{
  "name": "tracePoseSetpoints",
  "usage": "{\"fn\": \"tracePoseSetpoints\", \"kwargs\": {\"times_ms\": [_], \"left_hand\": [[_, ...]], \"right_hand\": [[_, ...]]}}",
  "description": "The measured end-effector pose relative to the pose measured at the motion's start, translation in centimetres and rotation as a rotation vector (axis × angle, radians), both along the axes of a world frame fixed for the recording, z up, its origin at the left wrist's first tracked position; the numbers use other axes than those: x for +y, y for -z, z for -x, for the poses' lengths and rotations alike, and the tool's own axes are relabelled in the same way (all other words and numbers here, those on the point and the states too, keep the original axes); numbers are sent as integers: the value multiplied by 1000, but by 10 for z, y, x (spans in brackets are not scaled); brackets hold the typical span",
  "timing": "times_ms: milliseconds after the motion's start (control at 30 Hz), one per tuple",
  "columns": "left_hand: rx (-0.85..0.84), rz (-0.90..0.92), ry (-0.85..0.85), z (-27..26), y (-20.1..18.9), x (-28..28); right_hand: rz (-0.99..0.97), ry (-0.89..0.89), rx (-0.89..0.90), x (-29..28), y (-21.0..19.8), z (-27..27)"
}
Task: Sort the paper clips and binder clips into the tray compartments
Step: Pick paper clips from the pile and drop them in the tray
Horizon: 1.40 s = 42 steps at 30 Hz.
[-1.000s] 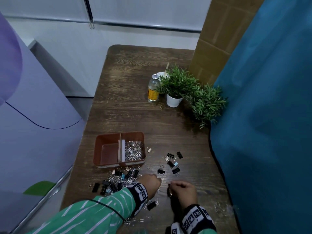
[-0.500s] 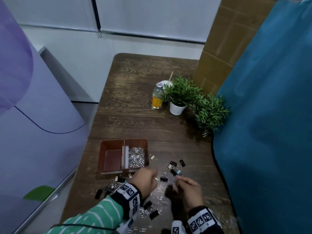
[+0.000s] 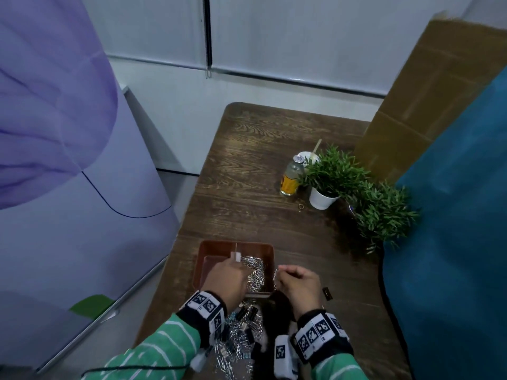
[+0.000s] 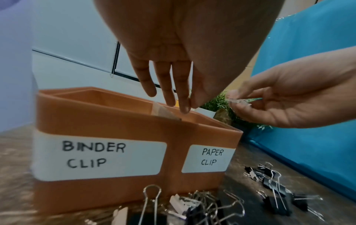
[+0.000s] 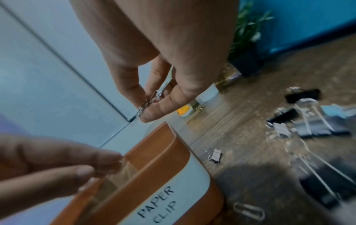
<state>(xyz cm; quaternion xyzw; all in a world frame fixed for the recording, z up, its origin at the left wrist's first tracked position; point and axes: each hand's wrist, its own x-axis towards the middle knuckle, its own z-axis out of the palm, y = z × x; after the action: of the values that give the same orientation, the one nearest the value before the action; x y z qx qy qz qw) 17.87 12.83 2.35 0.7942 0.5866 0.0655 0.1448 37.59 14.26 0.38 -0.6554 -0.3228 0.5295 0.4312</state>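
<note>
A brown two-part tray (image 3: 219, 244) is labelled BINDER CLIP on the left and PAPER CLIP on the right (image 4: 115, 124). Silver paper clips (image 3: 256, 270) fill its right part. My left hand (image 4: 183, 106) hovers over the divider with straight fingers pointing down and nothing seen in them. At the tray's right rim, my right hand (image 5: 152, 103) pinches a few silver paper clips (image 5: 154, 95) between thumb and fingers. A mixed pile of paper clips and black binder clips (image 3: 244, 327) lies on the table in front of the tray, partly hidden by my wrists.
More binder clips (image 4: 273, 184) lie to the right of the tray. At the back right of the wooden table are a bottle (image 3: 290, 179) and two potted plants (image 3: 329, 176). A teal cloth (image 3: 452, 215) borders the right side.
Both hands rose from the loose pile and moved forward to the tray. The right hand carried its pinched paper clips along. The head camera tilted up.
</note>
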Motion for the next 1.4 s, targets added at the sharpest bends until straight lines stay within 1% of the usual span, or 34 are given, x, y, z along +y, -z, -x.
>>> {"fn": "tracePoseSetpoints", "kwargs": {"times_ms": [33, 133, 200, 267, 333, 400, 467, 533, 600, 667, 733, 800, 867, 933, 1033, 1133, 1233, 1300, 1400], "left_hand": [[14, -25, 16, 5, 2, -4], [16, -4, 53, 14, 6, -18], [-6, -15, 67, 19, 9, -27], [-17, -39, 79, 22, 13, -34], [-28, -40, 87, 21, 15, -40], [-34, 25, 103, 18, 17, -46], [-46, 68, 110, 18, 19, -48], [-42, 76, 100, 18, 18, -48], [-27, 88, 101, 18, 17, -48], [-5, 100, 105, 20, 17, -51], [-9, 52, 120, 23, 19, -59], [-28, 14, 164, 23, 23, -72], [-28, 14, 195, 22, 34, -88], [3, 76, 207, 17, 45, -102], [62, 183, 238, 3, 60, -118], [90, 221, 240, -13, 65, -124], [159, 191, 246, -25, 70, -122], [203, 187, 238, -31, 71, -120], [219, 206, 214, -33, 74, -115]], "right_hand": [[-42, -51, -109, 5, 4, 5], [-171, -271, -484, 13, 12, 20], [-209, -377, -610, 15, 15, 27], [-252, -402, -685, 17, 18, 30], [-274, -401, -723, 18, 19, 29], [-275, -395, -725, 17, 20, 25], [-249, -349, -648, 14, 19, 17], [-206, -268, -541, 3, 15, 1], [-169, -179, -504, -16, 12, -20], [-84, -165, -490, -44, 15, -43], [15, -288, -534, -75, 26, -63], [89, -481, -573, -106, 39, -74], [96, -583, -574, -132, 49, -73], [82, -615, -610, -151, 56, -64], [58, -657, -668, -162, 57, -46], [8, -736, -839, -160, 55, -33], [-34, -830, -999, -155, 57, -22], [-64, -851, -1022, -151, 61, -17], [-101, -830, -976, -146, 66, -14]]}}
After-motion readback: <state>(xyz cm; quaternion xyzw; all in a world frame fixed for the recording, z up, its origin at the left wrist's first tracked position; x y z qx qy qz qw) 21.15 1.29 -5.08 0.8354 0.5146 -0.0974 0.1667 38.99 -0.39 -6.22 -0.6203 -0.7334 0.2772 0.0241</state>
